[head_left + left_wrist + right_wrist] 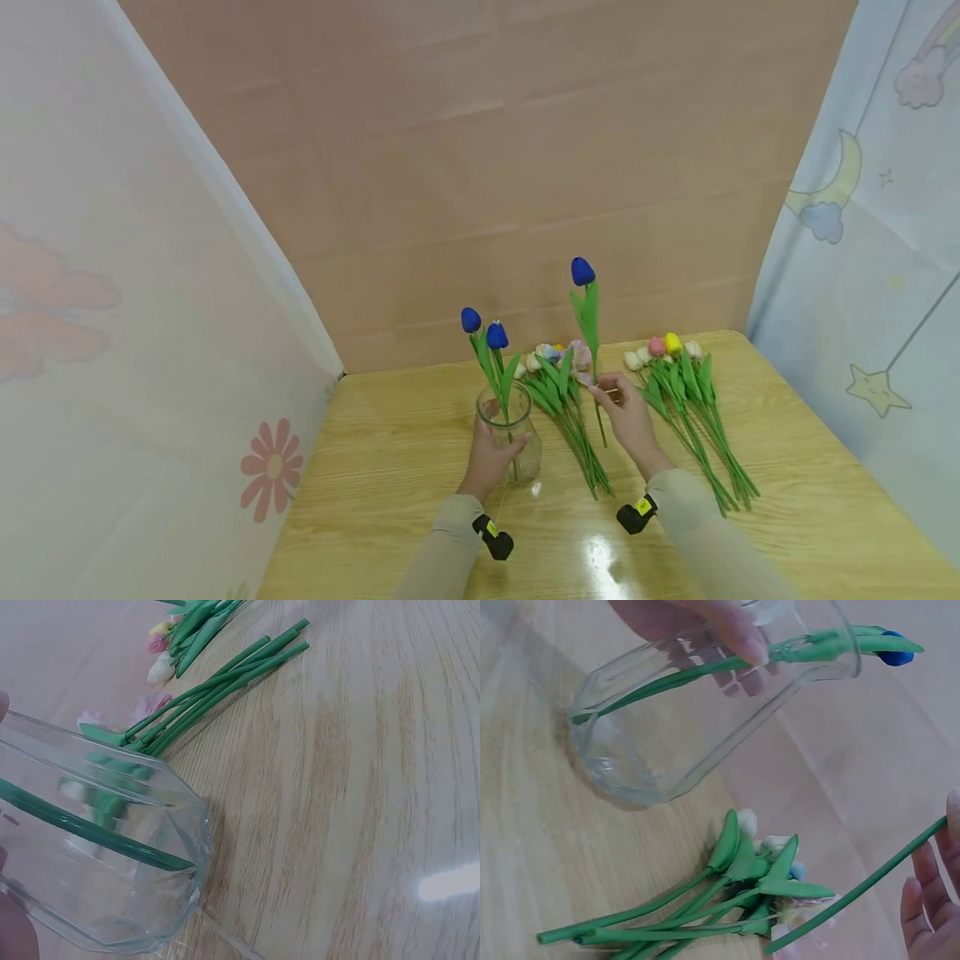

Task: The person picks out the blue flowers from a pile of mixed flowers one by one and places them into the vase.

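Note:
A clear glass vase stands upright on the table, with two blue tulips leaning in it. My left hand grips the vase around its side, its thumb across the front. In the right wrist view the stems reach down to the vase's bottom. To the right of the vase, my right hand pinches a third blue tulip by its stem, holding it upright above the table. The lower end of that stem hangs free beside the vase.
A bunch of pale tulips lies on the wooden table just right of the vase. Farther right lies another bunch with white, pink and yellow heads. A brown backdrop rises behind, and patterned curtains flank the table.

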The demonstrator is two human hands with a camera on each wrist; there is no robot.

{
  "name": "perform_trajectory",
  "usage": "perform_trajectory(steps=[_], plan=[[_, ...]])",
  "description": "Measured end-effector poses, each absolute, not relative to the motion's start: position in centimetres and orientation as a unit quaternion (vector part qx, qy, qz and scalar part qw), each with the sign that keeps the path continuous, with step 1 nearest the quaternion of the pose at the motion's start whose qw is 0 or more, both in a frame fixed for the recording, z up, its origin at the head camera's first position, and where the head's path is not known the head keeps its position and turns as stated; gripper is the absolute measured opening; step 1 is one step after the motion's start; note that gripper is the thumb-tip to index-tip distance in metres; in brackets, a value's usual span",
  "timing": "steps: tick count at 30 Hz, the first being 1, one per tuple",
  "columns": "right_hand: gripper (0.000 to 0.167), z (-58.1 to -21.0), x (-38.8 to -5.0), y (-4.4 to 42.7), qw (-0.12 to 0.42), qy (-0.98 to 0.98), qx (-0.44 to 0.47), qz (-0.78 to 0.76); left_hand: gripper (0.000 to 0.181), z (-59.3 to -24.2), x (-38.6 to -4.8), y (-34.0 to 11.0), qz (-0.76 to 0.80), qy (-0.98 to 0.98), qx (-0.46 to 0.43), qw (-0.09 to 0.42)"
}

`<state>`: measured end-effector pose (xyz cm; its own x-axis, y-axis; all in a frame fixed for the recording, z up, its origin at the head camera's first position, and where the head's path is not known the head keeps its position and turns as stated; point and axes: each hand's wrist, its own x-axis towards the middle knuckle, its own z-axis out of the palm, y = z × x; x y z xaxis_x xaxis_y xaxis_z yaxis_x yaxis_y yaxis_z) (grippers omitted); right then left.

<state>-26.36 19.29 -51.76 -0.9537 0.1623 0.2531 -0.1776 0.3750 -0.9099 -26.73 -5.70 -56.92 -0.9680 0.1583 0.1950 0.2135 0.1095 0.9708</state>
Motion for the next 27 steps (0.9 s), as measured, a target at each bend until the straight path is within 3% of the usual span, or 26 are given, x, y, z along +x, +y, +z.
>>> perform_trajectory(steps=[5,9,12,14,16,19,21,22,24,27], plan=[[0.029,-52.4,-25.5,18.8,0.158,-0.815,0.021,0.558,0.083,-56.6,-26.7,-6.0,-0.653,-0.749,-0.114,0.001],[0.031,-53.1,-25.1,18.7,0.158,-0.816,0.028,0.555,0.098,-56.4,-26.5,-6.4,-0.650,-0.751,-0.116,-0.014],[0.028,-53.5,-24.8,18.6,0.156,-0.818,0.026,0.553,0.105,-55.7,-26.2,-6.7,-0.660,-0.741,-0.123,0.021],[0.025,-53.7,-24.7,18.5,0.157,-0.818,0.026,0.553,0.101,-55.0,-25.8,-6.7,-0.667,-0.726,-0.142,0.085],[0.024,-53.8,-24.5,18.3,0.160,-0.816,0.028,0.555,0.093,-54.0,-25.7,-6.6,-0.655,-0.710,-0.177,0.189],[0.024,-53.8,-24.5,18.0,0.167,-0.814,0.039,0.555,0.072,-51.8,-25.5,-6.1,-0.596,-0.682,-0.233,0.355],[0.024,-53.7,-24.4,17.8,0.173,-0.811,0.046,0.557,0.051,-50.2,-25.4,-5.4,-0.548,-0.678,-0.257,0.416],[0.022,-53.6,-24.4,17.6,0.176,-0.810,0.049,0.557,0.040,-49.2,-25.2,-5.1,-0.533,-0.683,-0.269,0.420],[0.020,-53.4,-24.2,17.3,0.181,-0.810,0.056,0.555,0.023,-47.5,-24.8,-4.2,-0.530,-0.710,-0.287,0.366],[0.015,-53.2,-23.9,16.7,0.196,-0.811,0.072,0.547,0.023,-45.6,-24.2,-2.9,-0.547,-0.768,-0.266,0.201]])
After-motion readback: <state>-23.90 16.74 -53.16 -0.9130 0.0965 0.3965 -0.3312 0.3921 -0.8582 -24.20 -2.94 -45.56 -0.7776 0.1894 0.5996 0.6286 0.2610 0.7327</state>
